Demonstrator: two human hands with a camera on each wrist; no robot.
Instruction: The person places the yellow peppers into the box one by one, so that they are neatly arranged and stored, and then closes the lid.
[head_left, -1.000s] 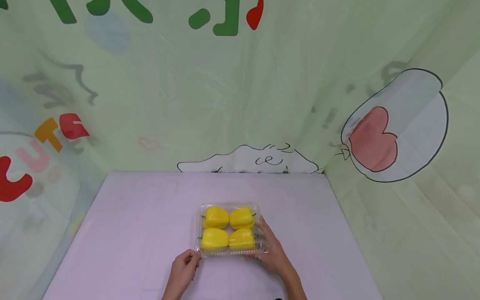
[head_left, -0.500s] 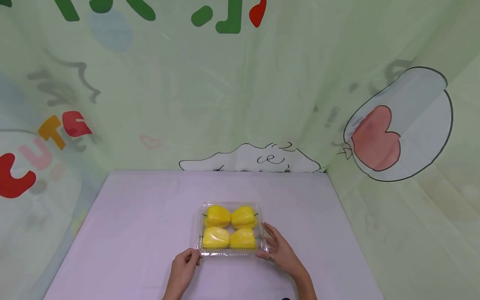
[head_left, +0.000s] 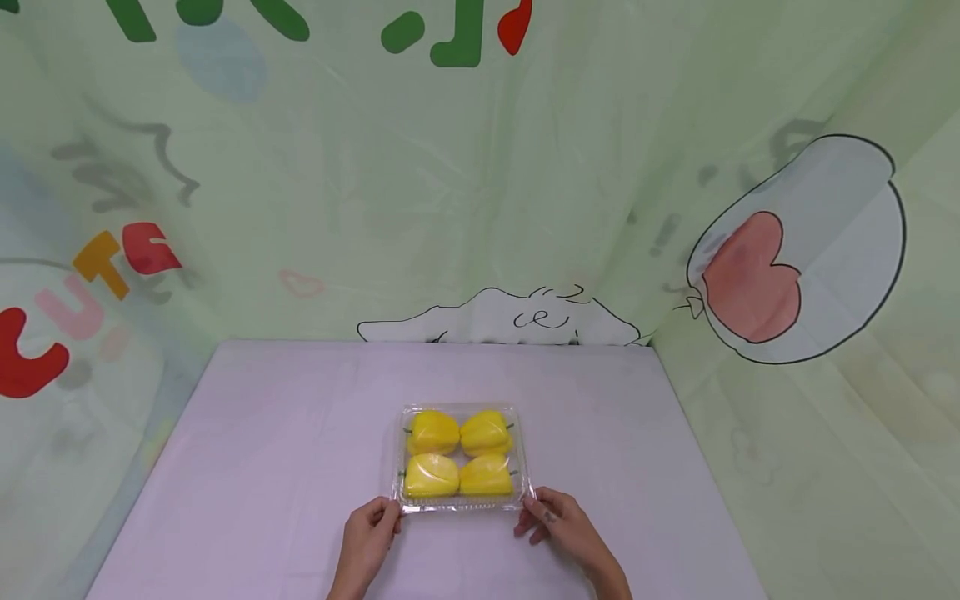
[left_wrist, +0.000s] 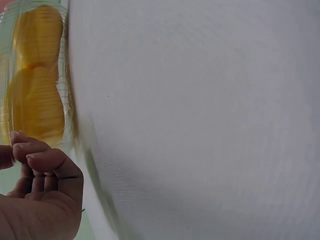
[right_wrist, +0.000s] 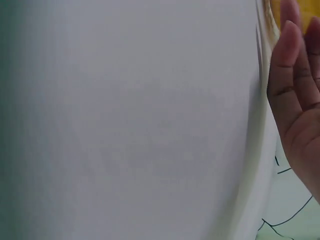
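Note:
A clear plastic clamshell box (head_left: pixel 463 502) lies on the white-covered table, with several yellow bell peppers (head_left: pixel 435 433) in it, set in two rows. My left hand (head_left: pixel 367 533) pinches the box's near left corner between thumb and curled fingers; in the left wrist view, the fingertips (left_wrist: pixel 25 145) meet at its edge. At the near right corner is my right hand (head_left: pixel 566 529), its thumb and index finger pinching the edge while the other fingers bend below. The right wrist view catches only part of that hand (right_wrist: pixel 300 95) beside a bit of yellow pepper.
A pale cloth covers the table (head_left: pixel 300 417). Behind it and along both sides hang light green printed curtains (head_left: pixel 420 192), with a balloon-and-heart drawing (head_left: pixel 750 275) at the right and coloured letters (head_left: pixel 105 262) at the left.
My right hand has slid from the box's right side toward me to its near right corner. The left hand stays on the near left corner, and the box has hardly moved.

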